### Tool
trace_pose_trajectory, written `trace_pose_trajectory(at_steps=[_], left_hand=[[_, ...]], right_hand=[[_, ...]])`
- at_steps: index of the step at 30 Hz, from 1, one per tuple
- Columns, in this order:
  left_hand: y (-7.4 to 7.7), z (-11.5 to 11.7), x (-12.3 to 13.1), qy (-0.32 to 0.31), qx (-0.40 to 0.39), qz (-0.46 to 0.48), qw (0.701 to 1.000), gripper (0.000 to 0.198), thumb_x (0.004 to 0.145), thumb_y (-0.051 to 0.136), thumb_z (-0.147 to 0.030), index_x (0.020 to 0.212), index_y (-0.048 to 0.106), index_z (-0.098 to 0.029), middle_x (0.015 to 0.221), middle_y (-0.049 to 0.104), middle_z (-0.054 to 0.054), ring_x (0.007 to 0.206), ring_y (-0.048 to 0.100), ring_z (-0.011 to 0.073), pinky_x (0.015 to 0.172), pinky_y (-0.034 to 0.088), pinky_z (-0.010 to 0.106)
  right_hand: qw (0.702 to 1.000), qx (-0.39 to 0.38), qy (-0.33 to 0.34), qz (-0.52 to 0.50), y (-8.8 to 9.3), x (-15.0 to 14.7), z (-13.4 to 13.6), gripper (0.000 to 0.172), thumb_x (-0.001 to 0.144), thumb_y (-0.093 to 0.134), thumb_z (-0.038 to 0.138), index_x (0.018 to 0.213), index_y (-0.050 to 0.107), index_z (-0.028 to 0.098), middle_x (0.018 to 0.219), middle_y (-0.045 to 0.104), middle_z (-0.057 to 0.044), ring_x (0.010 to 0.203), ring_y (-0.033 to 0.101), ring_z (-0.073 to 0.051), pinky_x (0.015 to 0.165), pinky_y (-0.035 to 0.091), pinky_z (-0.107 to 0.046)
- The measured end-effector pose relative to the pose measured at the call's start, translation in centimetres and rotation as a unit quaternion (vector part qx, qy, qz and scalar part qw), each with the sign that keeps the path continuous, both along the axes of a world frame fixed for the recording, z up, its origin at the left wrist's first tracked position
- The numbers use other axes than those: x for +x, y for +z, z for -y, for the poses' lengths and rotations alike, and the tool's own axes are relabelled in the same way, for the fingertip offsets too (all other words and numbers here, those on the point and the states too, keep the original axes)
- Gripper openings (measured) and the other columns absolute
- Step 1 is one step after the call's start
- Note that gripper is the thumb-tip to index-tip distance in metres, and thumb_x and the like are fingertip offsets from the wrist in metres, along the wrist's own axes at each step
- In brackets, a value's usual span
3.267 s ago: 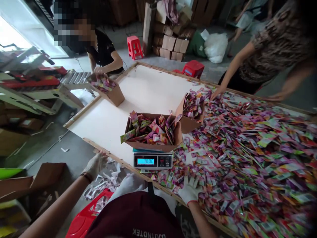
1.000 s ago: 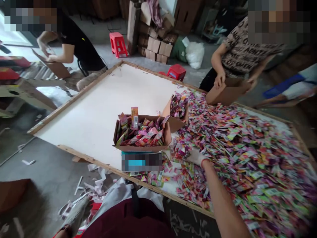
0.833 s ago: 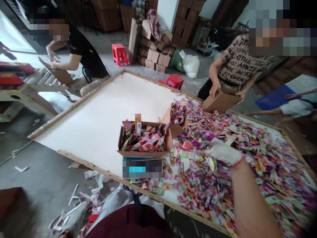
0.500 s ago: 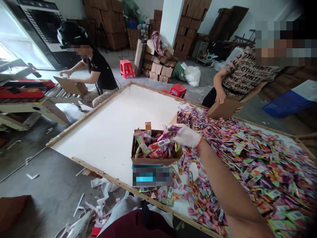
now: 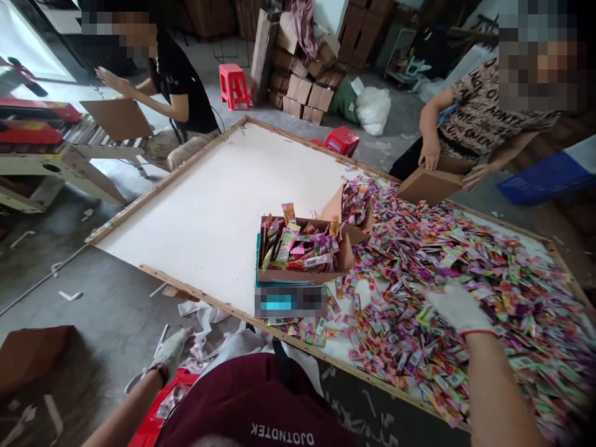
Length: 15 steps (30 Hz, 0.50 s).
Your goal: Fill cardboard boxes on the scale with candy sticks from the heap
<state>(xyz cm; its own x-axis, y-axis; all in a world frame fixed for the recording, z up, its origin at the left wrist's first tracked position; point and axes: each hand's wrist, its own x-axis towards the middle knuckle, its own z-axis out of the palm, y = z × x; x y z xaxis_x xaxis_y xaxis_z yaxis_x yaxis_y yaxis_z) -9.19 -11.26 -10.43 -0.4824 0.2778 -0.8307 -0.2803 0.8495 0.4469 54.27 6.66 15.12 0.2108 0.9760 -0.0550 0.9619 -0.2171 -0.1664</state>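
Note:
My right hand (image 5: pixel 459 307), in a white glove with a red cuff edge, is over the heap of small colourful packets (image 5: pixel 488 261) on the right of the table. Motion smears its fingers, so its grip is unclear. My left hand (image 5: pixel 171 349), also gloved, hangs low at the left, off the table's near edge; how its fingers are bent does not show clearly. An open cardboard box (image 5: pixel 305 275) full of upright and lying packets stands on a teal scale (image 5: pixel 257 261) with a lit display. Behind it, a second open box (image 5: pixel 334 205) holds more packets.
A wooden rim (image 5: pixel 186 288) edges the white table (image 5: pixel 209 205). Across it, a co-worker (image 5: pixel 479 118) holds a cardboard box (image 5: pixel 431 185). Another person (image 5: pixel 179 87) sits at the left by a flattened-looking carton (image 5: pixel 116 118). Red stools (image 5: pixel 234 87) and stacked cartons stand behind.
My right hand has left the box on the scale, where it held packets, and moved right over the heap. My left hand has come into view. The view has tilted down.

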Motion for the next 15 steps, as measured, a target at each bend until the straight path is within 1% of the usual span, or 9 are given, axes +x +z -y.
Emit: trace_pose_trajectory(at_steps=[2, 4, 6, 8, 9, 10, 11, 12, 15], left_hand=[[1.3, -2.4, 0.4, -0.014, 0.044, 0.010, 0.999, 0.033, 0.078, 0.071, -0.044, 0.096, 0.067, -0.016, 0.104, 0.076, 0.017, 0.101, 0.073, 0.0306, 0.080, 0.058, 0.038], [2.9, -5.0, 0.9, -0.027, 0.110, 0.020, 0.993, 0.041, 0.077, 0.074, -0.047, 0.104, 0.068, -0.017, 0.117, 0.075, 0.018, 0.108, 0.072, 0.0291, 0.088, 0.057, 0.036], [4.8, -7.6, 1.7, -0.045, 0.179, 0.022, 0.983, 0.054, 0.074, 0.078, -0.052, 0.113, 0.068, -0.017, 0.129, 0.072, 0.017, 0.115, 0.070, 0.0268, 0.094, 0.055, 0.033], [7.0, -10.0, 3.0, -0.060, 0.236, 0.017, 0.970, 0.068, 0.068, 0.082, -0.059, 0.119, 0.068, -0.016, 0.135, 0.070, 0.017, 0.118, 0.068, 0.0263, 0.098, 0.053, 0.032], [8.3, -11.1, 3.7, -0.068, 0.262, 0.013, 0.963, 0.074, 0.066, 0.083, -0.062, 0.121, 0.067, -0.015, 0.136, 0.069, 0.018, 0.119, 0.068, 0.0272, 0.098, 0.052, 0.033], [9.5, -11.9, 4.6, -0.075, 0.284, 0.010, 0.956, 0.080, 0.063, 0.083, -0.066, 0.121, 0.067, -0.014, 0.136, 0.069, 0.019, 0.119, 0.068, 0.0285, 0.098, 0.053, 0.034], [10.6, -12.5, 5.6, -0.081, 0.303, 0.008, 0.949, 0.084, 0.061, 0.084, -0.069, 0.121, 0.068, -0.014, 0.135, 0.068, 0.021, 0.119, 0.068, 0.0296, 0.098, 0.053, 0.036], [11.6, -12.8, 6.5, -0.086, 0.318, 0.008, 0.944, 0.087, 0.059, 0.084, -0.072, 0.120, 0.068, -0.013, 0.135, 0.068, 0.022, 0.118, 0.069, 0.0303, 0.097, 0.053, 0.037], [13.2, -12.1, 9.0, -0.087, 0.332, 0.010, 0.939, 0.093, 0.054, 0.084, -0.077, 0.118, 0.069, -0.012, 0.133, 0.069, 0.024, 0.113, 0.070, 0.0308, 0.095, 0.053, 0.038]], right_hand=[[0.998, -0.049, -0.042, -0.029, -0.9, 0.0, 0.8, 0.043, 0.070, 0.080, 0.042, 0.109, 0.069, 0.025, 0.110, 0.072, -0.029, 0.097, 0.073, -0.039, 0.078, 0.054, -0.047], [0.991, -0.056, -0.050, -0.112, -0.6, -1.4, 0.7, 0.064, 0.074, 0.078, 0.043, 0.131, 0.061, 0.023, 0.134, 0.064, -0.030, 0.116, 0.069, -0.038, 0.089, 0.055, -0.045], [0.973, -0.035, -0.009, -0.228, 0.3, -4.5, -0.4, 0.059, 0.084, 0.069, 0.042, 0.138, 0.057, 0.024, 0.137, 0.064, -0.024, 0.115, 0.070, -0.033, 0.090, 0.056, -0.041], [0.945, -0.012, 0.074, -0.317, 1.3, -9.2, -2.1, 0.047, 0.090, 0.063, 0.041, 0.134, 0.062, 0.026, 0.124, 0.070, -0.015, 0.098, 0.072, -0.026, 0.083, 0.057, -0.037], [0.935, 0.007, 0.125, -0.331, 1.6, -11.9, -3.1, 0.044, 0.091, 0.062, 0.042, 0.131, 0.065, 0.025, 0.117, 0.071, -0.012, 0.090, 0.071, -0.023, 0.082, 0.057, -0.037], [0.927, 0.038, 0.189, -0.322, 1.8, -14.5, -4.2, 0.041, 0.091, 0.062, 0.041, 0.127, 0.068, 0.022, 0.117, 0.070, -0.011, 0.090, 0.069, -0.022, 0.086, 0.057, -0.037], [0.917, 0.051, 0.255, -0.302, 1.8, -17.0, -5.3, 0.040, 0.090, 0.064, 0.039, 0.125, 0.069, 0.020, 0.118, 0.069, -0.011, 0.098, 0.068, -0.023, 0.095, 0.055, -0.038], [0.913, 0.055, 0.292, -0.279, 1.6, -19.2, -6.3, 0.039, 0.088, 0.067, 0.038, 0.123, 0.070, 0.019, 0.120, 0.068, -0.012, 0.105, 0.066, -0.025, 0.101, 0.052, -0.039], [0.916, 0.015, 0.339, -0.214, 0.4, -23.4, -9.0, 0.030, 0.084, 0.073, 0.030, 0.111, 0.074, 0.018, 0.117, 0.067, -0.012, 0.110, 0.063, -0.026, 0.102, 0.050, -0.038]])
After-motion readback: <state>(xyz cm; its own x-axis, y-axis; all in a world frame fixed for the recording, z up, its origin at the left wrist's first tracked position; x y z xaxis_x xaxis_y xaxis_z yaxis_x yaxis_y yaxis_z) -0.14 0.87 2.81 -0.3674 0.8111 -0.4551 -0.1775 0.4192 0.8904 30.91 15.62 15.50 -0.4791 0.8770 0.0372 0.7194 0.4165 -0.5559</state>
